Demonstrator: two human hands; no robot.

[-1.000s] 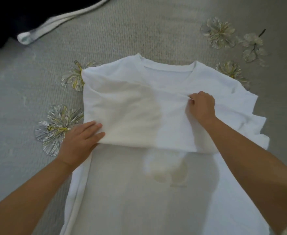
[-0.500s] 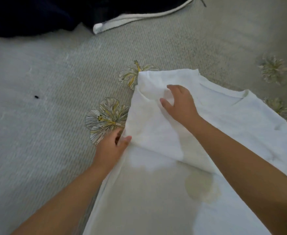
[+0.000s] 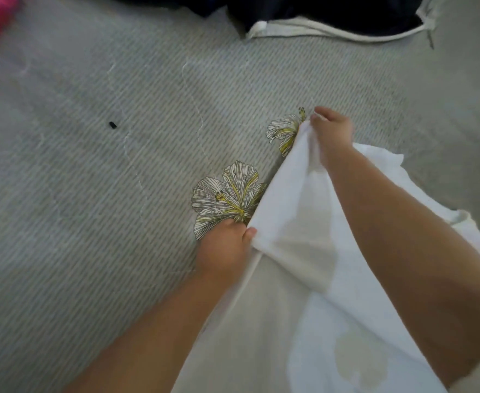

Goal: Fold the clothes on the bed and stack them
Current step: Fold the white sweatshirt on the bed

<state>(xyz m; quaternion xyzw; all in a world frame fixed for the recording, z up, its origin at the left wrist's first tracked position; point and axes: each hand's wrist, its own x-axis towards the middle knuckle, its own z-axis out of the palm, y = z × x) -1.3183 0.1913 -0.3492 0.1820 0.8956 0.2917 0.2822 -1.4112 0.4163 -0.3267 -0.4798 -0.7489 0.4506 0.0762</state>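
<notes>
White cotton T-shirt, soft and creased, lies half-folded on ribbed grey bed; my left hand and right hand pinch its folded edge.

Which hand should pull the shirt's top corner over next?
Probably the right hand: it already pinches the white shirt at its far corner. The left hand grips the near edge, anchoring it.

I find no readable text, label, brand or number anywhere. The white shirt at lower right bears only a faint, illegible print.
</notes>
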